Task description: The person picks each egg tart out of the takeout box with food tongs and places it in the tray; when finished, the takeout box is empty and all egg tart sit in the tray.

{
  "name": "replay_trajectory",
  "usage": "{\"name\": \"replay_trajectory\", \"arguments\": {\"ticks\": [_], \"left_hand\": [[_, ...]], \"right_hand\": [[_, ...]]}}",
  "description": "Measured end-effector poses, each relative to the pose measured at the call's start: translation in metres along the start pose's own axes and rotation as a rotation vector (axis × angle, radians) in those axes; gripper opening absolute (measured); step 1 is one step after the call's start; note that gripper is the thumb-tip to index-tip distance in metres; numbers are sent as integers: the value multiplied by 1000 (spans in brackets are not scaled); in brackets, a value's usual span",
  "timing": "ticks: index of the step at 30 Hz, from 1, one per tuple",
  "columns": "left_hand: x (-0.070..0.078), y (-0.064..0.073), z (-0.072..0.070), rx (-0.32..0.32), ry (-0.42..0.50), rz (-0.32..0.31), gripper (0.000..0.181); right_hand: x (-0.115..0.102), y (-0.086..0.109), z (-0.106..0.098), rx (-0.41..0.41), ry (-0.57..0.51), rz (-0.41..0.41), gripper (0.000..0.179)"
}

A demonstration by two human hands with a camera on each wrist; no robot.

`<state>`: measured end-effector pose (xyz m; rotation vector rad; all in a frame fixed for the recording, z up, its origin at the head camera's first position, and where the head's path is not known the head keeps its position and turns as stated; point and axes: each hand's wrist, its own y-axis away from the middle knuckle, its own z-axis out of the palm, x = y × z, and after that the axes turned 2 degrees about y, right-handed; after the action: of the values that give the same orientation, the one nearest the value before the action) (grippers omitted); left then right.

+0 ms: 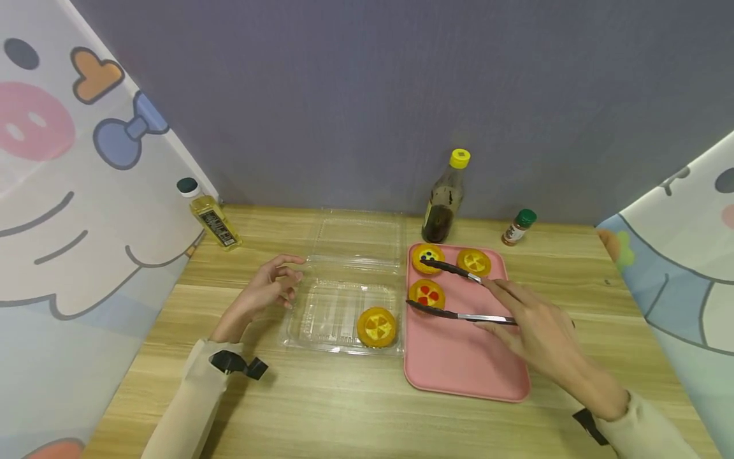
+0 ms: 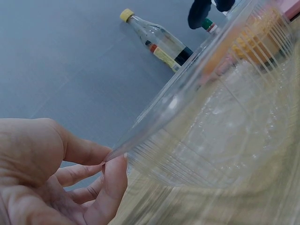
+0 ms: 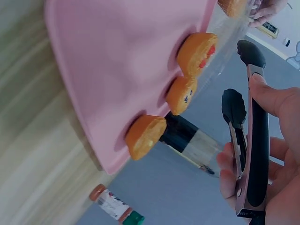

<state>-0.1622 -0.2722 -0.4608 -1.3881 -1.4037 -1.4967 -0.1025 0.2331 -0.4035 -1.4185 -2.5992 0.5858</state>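
Note:
My left hand (image 1: 266, 290) pinches the left edge of a clear plastic clamshell container (image 1: 329, 319) between thumb and forefinger, plainest in the left wrist view. The container lies open, its lid (image 1: 358, 237) folded back. One yellow-topped tart (image 1: 376, 327) sits in its front right corner. My right hand (image 1: 539, 325) grips black-tipped tongs (image 1: 487, 318), spread apart above a pink tray (image 1: 464, 366). On the tray are a red-topped tart (image 1: 427, 294), a tart with dark berries (image 1: 427, 255) and another yellow-topped tart (image 1: 474, 262). In the right wrist view, nothing is between the tong tips.
A dark sauce bottle with a yellow cap (image 1: 443, 207) stands behind the tray. To its right is a green-capped spice jar (image 1: 518, 227). An oil bottle (image 1: 213, 220) stands at the back left. A grey partition (image 1: 344, 115) rises behind the wooden table (image 1: 321, 408).

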Motion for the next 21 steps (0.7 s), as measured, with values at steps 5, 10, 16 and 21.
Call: {"name": "replay_trajectory", "arguments": {"ticks": [5,10,16,21], "left_hand": [[1,0,0,1,9,3,43],[1,-1,0,2,13,8,42],[-1,-1,0,-6,-3,14,41],[-1,-1,0,-9,1,15,41]], "right_hand": [[-5,-11,-3,-13,-42,-17,80],[-12,-25,-2,-54,-72,-96,86],[-23,-36,1,-120,-78,-142,83],[-31,-44,5,-150,-68,-184,77]]}}
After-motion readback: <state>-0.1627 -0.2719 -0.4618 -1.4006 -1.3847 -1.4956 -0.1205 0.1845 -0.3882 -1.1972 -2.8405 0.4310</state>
